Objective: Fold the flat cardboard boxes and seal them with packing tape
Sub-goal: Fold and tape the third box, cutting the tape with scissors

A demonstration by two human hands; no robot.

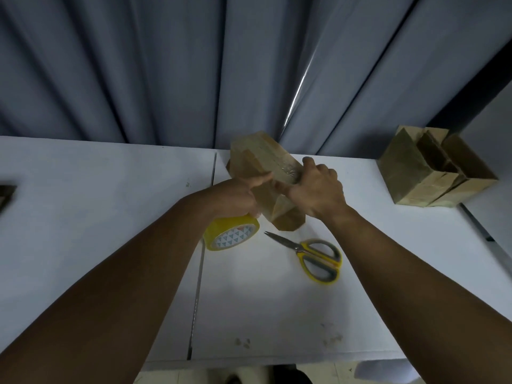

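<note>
- Brown folded cardboard box (260, 159), tilted, is held over the middle of the white table (83, 195) (whether its near end touches the top is unclear).
- Right hand (318, 189) clamps the box from the right, fingers curled over its shiny taped face.
- Left hand (238, 195) grips a yellow roll of packing tape (231, 235) just left of the box, one finger stretched onto its side.
- Steel scissors with yellow and grey handles (313, 253) lie closed, right of the roll.
- Open brown cardboard boxes (437, 173) stand far right.

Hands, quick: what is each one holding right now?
Left hand: grips the tape roll, forefinger on the cardboard box.
Right hand: grips the cardboard box.
</note>
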